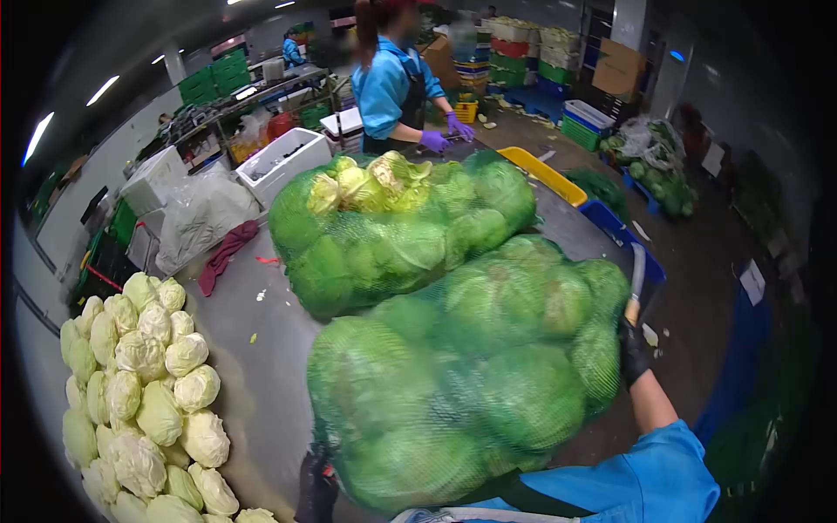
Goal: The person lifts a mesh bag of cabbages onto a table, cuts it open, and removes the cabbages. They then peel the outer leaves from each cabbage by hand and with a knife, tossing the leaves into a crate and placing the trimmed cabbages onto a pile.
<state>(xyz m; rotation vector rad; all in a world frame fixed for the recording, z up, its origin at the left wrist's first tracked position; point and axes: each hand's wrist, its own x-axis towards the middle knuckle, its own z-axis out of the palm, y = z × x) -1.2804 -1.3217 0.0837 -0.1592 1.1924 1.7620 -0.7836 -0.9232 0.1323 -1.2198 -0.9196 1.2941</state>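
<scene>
A green mesh bag of cabbages (523, 383) lies large on the table in front of me. My right hand (636, 353), in a black glove, is closed around the wooden handle of a knife (638, 277) at the bag's right side, its pale blade pointing up and away. At the bag's lower left edge is my left hand (316, 490), in a dark glove; its fingers are hidden against the bag, and a small red bit shows beside it. Behind lies a second mesh bag of cabbages (375, 253), with yellowish heads showing at its top.
Trimmed pale cabbages (139, 392) are piled at the left on the metal table (261, 349). A maroon cloth (225, 255) and a white foam box (283, 166) sit further back. Yellow (545, 174) and blue bins (610, 225) stand along the right edge. A co-worker in purple gloves (445, 135) stands across the table.
</scene>
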